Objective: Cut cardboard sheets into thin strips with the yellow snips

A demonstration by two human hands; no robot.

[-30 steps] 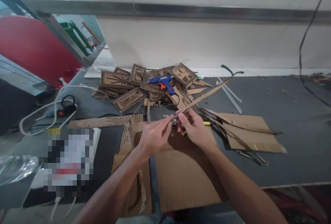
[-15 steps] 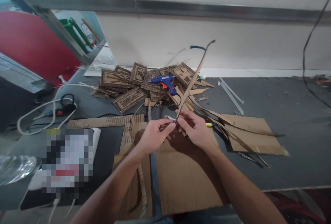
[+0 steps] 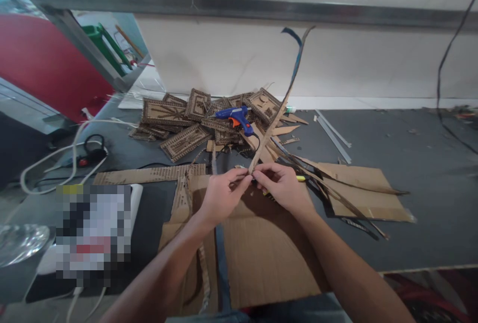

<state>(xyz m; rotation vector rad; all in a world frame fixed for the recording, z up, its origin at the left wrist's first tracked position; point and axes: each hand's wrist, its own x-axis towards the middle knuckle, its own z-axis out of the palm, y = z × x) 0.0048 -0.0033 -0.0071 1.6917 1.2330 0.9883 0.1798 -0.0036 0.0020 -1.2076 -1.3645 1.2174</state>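
In front of a blue glue gun (image 3: 243,122) on a grey workbench (image 3: 396,134), a person pinches the lower end of a long cardboard strip (image 3: 266,139), left hand (image 3: 223,193) and right hand (image 3: 282,186) both closed on it, thumb to fingers; the strip rises past the gun's right side to a forked, partly blue tip. A light, even pinch, fingertips kept together, would likely spare the thin strip a crease. Framed cardboard panels (image 3: 164,113) are heaped around the gun, mostly to its left; to its right, loose strips (image 3: 388,191) cross a flat cardboard piece (image 3: 366,176). A yellow item (image 3: 300,178), nearer than the gun and partly hidden by the right hand, could get in the way, as could the gun's cord (image 3: 259,141). Nearest the person, in front of the gun, spreads a large cardboard sheet (image 3: 269,253).
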